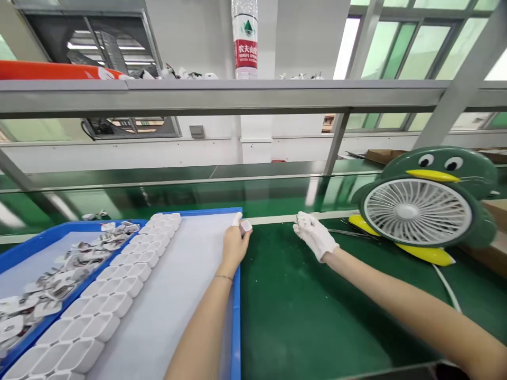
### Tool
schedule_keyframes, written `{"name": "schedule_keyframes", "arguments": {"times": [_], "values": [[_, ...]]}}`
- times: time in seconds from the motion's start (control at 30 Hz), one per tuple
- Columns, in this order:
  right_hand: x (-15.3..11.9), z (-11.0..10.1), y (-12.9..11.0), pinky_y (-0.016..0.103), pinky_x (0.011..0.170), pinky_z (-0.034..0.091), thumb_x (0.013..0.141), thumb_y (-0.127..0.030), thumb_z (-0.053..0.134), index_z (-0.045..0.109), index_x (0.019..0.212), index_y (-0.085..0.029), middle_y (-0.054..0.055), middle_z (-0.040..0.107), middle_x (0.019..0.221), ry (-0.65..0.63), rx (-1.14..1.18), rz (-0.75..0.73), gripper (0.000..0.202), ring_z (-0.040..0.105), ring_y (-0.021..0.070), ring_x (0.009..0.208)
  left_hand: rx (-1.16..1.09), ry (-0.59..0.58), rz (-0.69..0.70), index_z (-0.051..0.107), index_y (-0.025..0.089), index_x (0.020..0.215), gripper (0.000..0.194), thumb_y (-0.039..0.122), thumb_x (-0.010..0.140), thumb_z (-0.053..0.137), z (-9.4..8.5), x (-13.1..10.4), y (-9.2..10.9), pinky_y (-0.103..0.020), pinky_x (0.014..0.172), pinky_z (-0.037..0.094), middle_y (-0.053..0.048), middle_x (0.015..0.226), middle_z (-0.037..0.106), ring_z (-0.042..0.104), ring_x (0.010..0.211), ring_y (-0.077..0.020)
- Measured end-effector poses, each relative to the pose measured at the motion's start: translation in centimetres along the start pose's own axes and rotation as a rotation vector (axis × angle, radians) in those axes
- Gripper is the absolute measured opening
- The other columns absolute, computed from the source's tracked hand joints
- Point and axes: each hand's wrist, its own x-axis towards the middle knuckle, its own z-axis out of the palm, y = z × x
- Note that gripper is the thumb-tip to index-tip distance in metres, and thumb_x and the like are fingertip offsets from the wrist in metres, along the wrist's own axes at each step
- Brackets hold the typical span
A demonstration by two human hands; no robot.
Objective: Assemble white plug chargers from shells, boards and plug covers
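Observation:
My left hand [234, 244] pinches a small white square cap [246, 226] above the far right corner of a blue tray [236, 322]. White coverings show on some of its fingertips. Inside this tray, white square plastic pieces [113, 303] stand in neat rows along the left side. My right hand [315, 236], in a white glove, is held over the green work surface [285, 316] to the right of the tray. Its fingers are curled together, and whatever they may hold is hidden.
Another blue tray [67, 227] at the left holds a heap of white parts with metal pieces. On the right stands a green penguin-shaped fan [415, 211] with a cable. A metal shelf [253, 97] crosses overhead, carrying a water bottle [244, 42].

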Motion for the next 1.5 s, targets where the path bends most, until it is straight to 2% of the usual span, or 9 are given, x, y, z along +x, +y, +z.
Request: {"name": "schedule_keyframes", "arguments": {"times": [0.17, 0.27, 0.4, 0.53, 0.7, 0.87, 0.97, 1.27, 1.5], "values": [[-5.5, -3.4, -1.8, 0.035, 0.072, 0.055, 0.086, -0.037, 0.064, 0.058, 0.098, -0.017, 0.004, 0.061, 0.09, -0.003, 0.09, 0.045, 0.023, 0.061, 0.017, 0.079, -0.122, 0.034, -0.063, 0.043, 0.017, 0.132, 0.052, 0.018, 0.081, 0.055, -0.3, -0.4, 0.1, -0.05, 0.1, 0.041, -0.014, 0.12, 0.063, 0.059, 0.112, -0.0295], [-5.2, -3.4, -2.6, 0.033, 0.076, 0.055, 0.073, -0.032, 0.075, 0.052, 0.086, -0.022, 0.0, 0.062, 0.086, -0.033, 0.17, 0.065, 0.029, 0.061, 0.0148, 0.077, -0.214, -0.045, -0.067, 0.046, 0.018, 0.128, 0.053, 0.019, 0.077, 0.06, -0.5, -0.8, 1.6, -0.048, 0.097, 0.045, -0.01, 0.116, 0.066, 0.063, 0.104, -0.0264], [-4.0, -2.7, -2.3, 0.034, 0.083, 0.052, 0.06, -0.023, 0.084, 0.045, 0.096, -0.026, 0.001, 0.064, 0.105, -0.112, 0.195, 0.108, 0.053, 0.064, 0.0154, 0.086, -0.382, -0.175, -0.095, 0.042, 0.016, 0.13, 0.057, 0.026, 0.077, 0.063, -0.5, -1.4, 5.3, -0.042, 0.089, 0.054, -0.013, 0.123, 0.062, 0.067, 0.096, -0.0216], [-4.1, -3.4, -1.1, 0.037, 0.09, 0.049, 0.06, -0.022, 0.086, 0.052, 0.094, -0.022, 0.006, 0.057, 0.124, -0.184, 0.1, 0.184, 0.049, 0.064, 0.0195, 0.096, -0.54, -0.329, -0.175, 0.049, 0.014, 0.122, 0.048, 0.036, 0.081, 0.061, -0.3, -2.3, 8.2, -0.04, 0.079, 0.058, -0.014, 0.121, 0.063, 0.068, 0.09, -0.0207], [-4.5, -4.8, -1.6, 0.038, 0.101, 0.042, 0.072, -0.023, 0.077, 0.06, 0.11, -0.022, 0.005, 0.054, 0.128, -0.403, -0.103, 0.195, 0.042, 0.053, 0.023, 0.118, -0.653, -0.495, -0.355, 0.052, 0.015, 0.121, 0.052, 0.029, 0.075, 0.07, 0.7, -3.7, 8.9, -0.038, 0.08, 0.058, -0.012, 0.116, 0.066, 0.066, 0.092, -0.0202], [-4.6, -4.8, -2.3, 0.038, 0.096, 0.045, 0.078, -0.021, 0.068, 0.041, 0.132, -0.023, 0.002, 0.064, 0.102, -0.49, -0.224, 0.182, 0.06, 0.06, 0.0176, 0.103, -0.376, -0.608, -0.158, 0.053, 0.02, 0.122, 0.045, 0.026, 0.08, 0.066, 1.5, -5.1, 9.2, -0.037, 0.093, 0.052, -0.007, 0.116, 0.066, 0.064, 0.103, -0.0195], [-4.8, -4.9, -2.3, 0.034, 0.079, 0.051, 0.07, -0.019, 0.075, 0.044, 0.123, -0.021, 0.0, 0.065, 0.086, -0.433, -0.342, 0.174, 0.061, 0.063, 0.0164, 0.083, -0.21, -0.602, -0.024, 0.05, 0.023, 0.124, 0.042, 0.026, 0.084, 0.062, 1.6, -5.5, 9.1, -0.034, 0.092, 0.053, -0.005, 0.117, 0.065, 0.064, 0.103, -0.0179], [-4.6, -4.8, -2.4, 0.028, 0.074, 0.051, 0.078, -0.006, 0.057, 0.066, 0.098, -0.023, 0.003, 0.064, 0.103, -0.518, -0.656, -0.364, 0.028, 0.06, 0.0156, 0.089, 0.014, -0.548, 0.243, 0.051, 0.02, 0.122, 0.039, 0.026, 0.085, 0.061, 1.7, -5.5, 9.0, -0.029, 0.078, 0.056, -0.004, 0.103, 0.068, 0.066, 0.087, -0.0155], [-5.1, -5.3, -1.6, 0.029, 0.068, 0.052, 0.082, -0.005, 0.055, 0.042, 0.134, -0.029, 0.003, 0.063, 0.098, -0.514, -0.799, -0.613, 0.059, 0.057, 0.0148, 0.075, 0.062, -0.509, 0.25, 0.053, 0.02, 0.122, 0.04, 0.03, 0.084, 0.061, 1.7, -6.0, 9.1, -0.028, 0.072, 0.057, -0.006, 0.111, 0.068, 0.067, 0.085, -0.0169]]}}
